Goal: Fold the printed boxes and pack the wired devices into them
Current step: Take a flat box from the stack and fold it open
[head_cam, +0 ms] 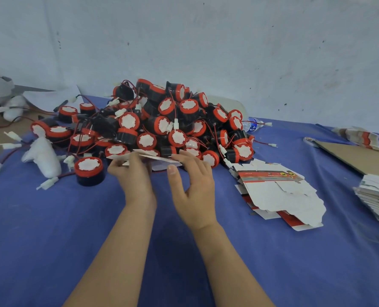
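The left grip [135,173] pinches the left end of a flat box [159,160] at the near edge of the device pile [175,120]. The right grip [195,185], fingers spread, touches its right end.

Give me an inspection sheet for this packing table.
Surface: blue cloth-covered table, creased.
Job's things: heap of black round devices with red rims and white faces; flat printed cardboard box blank held before it; loose blanks and stacked blanks at right.
Clutter: white plastic wads, clear water bottle, brown cardboard sheet.
Hands: left hand pinches the blank; right hand rests on it.
Cables: red and black wires with white connectors, tangled through the heap.
Surroundings: scuffed pale wall.
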A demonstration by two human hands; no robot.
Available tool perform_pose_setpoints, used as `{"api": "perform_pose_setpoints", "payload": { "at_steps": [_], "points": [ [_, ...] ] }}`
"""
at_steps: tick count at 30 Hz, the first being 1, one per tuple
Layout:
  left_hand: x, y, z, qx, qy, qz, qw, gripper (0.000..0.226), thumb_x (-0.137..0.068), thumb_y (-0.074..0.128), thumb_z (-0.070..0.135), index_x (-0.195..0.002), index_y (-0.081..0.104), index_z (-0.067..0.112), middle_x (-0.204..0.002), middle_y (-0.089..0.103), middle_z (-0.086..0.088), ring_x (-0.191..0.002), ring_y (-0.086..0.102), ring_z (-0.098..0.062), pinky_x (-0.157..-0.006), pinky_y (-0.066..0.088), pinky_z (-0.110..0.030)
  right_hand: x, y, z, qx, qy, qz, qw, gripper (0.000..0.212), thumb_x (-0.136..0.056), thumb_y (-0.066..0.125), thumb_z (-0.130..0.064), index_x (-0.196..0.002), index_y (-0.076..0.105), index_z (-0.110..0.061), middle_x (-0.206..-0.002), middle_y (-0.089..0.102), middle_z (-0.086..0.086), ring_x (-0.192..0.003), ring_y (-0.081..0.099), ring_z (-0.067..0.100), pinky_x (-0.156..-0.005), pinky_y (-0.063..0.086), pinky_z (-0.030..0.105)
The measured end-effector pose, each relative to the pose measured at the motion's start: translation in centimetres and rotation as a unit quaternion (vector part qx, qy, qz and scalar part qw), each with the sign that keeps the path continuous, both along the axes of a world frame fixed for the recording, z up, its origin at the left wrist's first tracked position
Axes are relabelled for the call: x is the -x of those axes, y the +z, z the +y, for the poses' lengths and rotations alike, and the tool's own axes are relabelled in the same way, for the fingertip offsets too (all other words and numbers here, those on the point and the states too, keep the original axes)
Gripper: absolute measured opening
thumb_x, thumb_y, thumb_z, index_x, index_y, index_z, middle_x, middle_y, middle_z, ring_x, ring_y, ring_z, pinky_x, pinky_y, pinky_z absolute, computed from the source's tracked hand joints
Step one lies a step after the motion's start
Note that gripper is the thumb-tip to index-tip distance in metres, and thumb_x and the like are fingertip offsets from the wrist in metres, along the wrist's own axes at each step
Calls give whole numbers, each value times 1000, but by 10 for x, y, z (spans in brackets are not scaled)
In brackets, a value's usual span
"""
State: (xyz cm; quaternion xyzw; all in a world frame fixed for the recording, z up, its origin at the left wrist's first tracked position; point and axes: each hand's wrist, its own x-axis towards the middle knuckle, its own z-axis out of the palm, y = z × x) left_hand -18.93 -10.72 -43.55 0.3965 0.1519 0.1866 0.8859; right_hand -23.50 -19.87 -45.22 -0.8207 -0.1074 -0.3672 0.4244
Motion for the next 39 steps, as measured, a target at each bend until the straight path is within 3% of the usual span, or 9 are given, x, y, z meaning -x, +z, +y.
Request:
{"api": "perform_pose_setpoints", "payload": {
  "at_steps": [8, 11, 17, 22, 27, 30, 33, 36, 39],
  "points": [
    [6, -1, -6, -125, -29, 9, 992, 38, -90, 56, 9, -118, 34, 23, -120, 52, 2, -107, 52, -11, -92, 44, -25, -4, -2, -4, 2, -37, -27, 999, 55, -91, 38, -51, -133, 54, -18, -130, 57, -3, -120, 43, 10, -102, 33, 19],
    [14, 1, -13, -261, -21, -53, 964, 32, -91, 47, 2, -115, 44, 22, -103, 56, 7, -86, 55, 3, -67, 44, -9, -7, -1, -10, -50, -45, 6, 998, 63, -90, 32, -60, -144, 39, -28, -134, 45, -20, -127, 35, 8, -105, 31, 21],
    [26, 2, -25, -394, -82, -148, 903, 28, -103, 39, 21, -119, 49, 41, -111, 48, 35, -102, 44, 26, -80, 33, 7, -12, 2, -21, -235, -31, 102, 966, 51, -98, 29, -53, -141, 43, -30, -111, 38, -43, -119, 38, -4, -85, 23, -7],
    [23, 0, -23, -409, -88, -155, 895, 30, -101, 37, 33, -116, 60, 22, -106, 57, 21, -96, 48, 24, -77, 36, 3, -13, 10, -32, -335, 48, 208, 918, 52, -87, 26, -67, -115, 60, -40, -129, 60, -1, -123, 52, 17, -108, 40, 40],
    [24, -4, -24, -384, -92, -163, 904, 42, -89, 45, 48, -108, 65, 16, -99, 63, 10, -88, 55, 13, -72, 40, -1, -14, 14, -28, -414, 111, 237, 872, 44, -76, 42, -75, -96, 64, -43, -111, 67, -7, -111, 59, 14, -104, 45, 43],
    [22, -7, -25, -401, -94, -143, 900, 11, -95, 55, 25, -102, 64, 24, -100, 63, 15, -93, 56, 7, -73, 41, -1, -18, 10, -31, -443, 68, 272, 852, 28, -87, 53, -58, -97, 65, -35, -109, 66, 3, -104, 61, 21, -95, 50, 41],
    [19, -12, -24, -433, -107, -140, 884, 36, -93, 52, 9, -125, 56, 26, -122, 57, 15, -113, 51, 0, -89, 42, -7, -22, 5, -37, -475, 69, 245, 843, 20, -90, 52, -27, -100, 67, -37, -109, 65, 2, -96, 60, 18, -74, 50, 29],
    [14, -18, -24, -432, -128, -111, 886, 51, -97, 48, 10, -145, 36, 24, -133, 44, 16, -121, 39, 2, -96, 35, -10, -21, 2, -40, -452, 68, 227, 860, 45, -91, 44, -5, -129, 56, -25, -129, 57, 3, -109, 57, 17, -83, 51, 29],
    [10, -23, -23, -444, -124, -101, 882, 43, -98, 45, 7, -139, 44, 23, -131, 48, 12, -117, 43, -2, -81, 36, 3, -20, 0, -39, -419, 56, 225, 878, 40, -90, 47, 1, -112, 58, -31, -132, 56, 2, -121, 54, 21, -101, 47, 40]
  ]
}}
